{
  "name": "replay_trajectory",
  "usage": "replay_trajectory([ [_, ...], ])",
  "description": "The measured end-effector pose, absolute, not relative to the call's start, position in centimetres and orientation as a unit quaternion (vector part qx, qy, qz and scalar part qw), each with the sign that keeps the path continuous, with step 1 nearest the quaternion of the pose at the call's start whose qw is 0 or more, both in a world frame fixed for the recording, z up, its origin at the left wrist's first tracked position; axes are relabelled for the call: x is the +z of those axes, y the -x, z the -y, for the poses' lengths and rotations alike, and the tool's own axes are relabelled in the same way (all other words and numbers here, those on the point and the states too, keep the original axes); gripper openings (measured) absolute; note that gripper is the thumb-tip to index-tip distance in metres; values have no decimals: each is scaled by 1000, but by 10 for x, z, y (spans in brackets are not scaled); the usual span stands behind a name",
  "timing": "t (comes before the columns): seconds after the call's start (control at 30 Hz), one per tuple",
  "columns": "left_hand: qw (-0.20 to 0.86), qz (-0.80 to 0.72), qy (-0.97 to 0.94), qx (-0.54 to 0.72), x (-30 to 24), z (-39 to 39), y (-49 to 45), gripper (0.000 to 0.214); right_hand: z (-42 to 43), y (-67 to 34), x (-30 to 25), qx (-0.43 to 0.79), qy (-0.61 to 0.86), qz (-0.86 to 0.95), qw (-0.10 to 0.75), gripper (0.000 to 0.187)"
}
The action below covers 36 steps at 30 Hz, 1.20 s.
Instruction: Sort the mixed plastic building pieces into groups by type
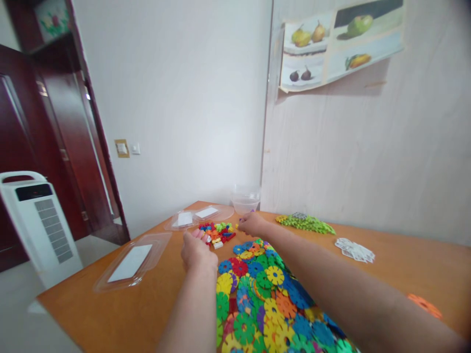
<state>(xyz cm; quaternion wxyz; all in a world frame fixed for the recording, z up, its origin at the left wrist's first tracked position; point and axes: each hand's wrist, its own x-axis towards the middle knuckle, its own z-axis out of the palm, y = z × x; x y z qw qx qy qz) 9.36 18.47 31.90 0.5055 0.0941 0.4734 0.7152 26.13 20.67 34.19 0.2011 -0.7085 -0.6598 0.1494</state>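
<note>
My left hand is at the near left side of a pile of small building blocks in red, yellow, blue, green and white. Its fingers are curled, and what they hold, if anything, is hidden. Just right of the pile, my right hand is closed in front of a clear plastic tub. Specks of purple and yellow show at its fingers, too small to name. Between my forearms spreads a large heap of flat, notched plastic discs in many colours.
Clear plastic lids with white labels lie on the wooden table at left. To the right are a pile of green pieces, white pieces and an orange disc. A white appliance stands beyond the table's left edge.
</note>
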Motion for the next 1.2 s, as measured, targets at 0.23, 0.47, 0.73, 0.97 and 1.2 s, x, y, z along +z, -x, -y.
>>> replay_trajectory([
  [0.23,489,-478,-80,725,312,-191,-92,36,-227,-215,353,118,683,682,234,16],
  [0.47,491,-480,-74,723,307,-194,-92,38,-231,-179,361,109,680,692,215,17],
  [0.73,491,-487,-70,719,305,-197,-92,37,-235,-170,361,103,678,698,207,19],
  [0.97,491,-481,-77,722,307,-194,-92,38,-227,-203,366,103,681,689,224,17],
  [1.2,490,-481,-80,722,310,-192,-93,40,-215,-258,364,155,703,669,184,15],
])
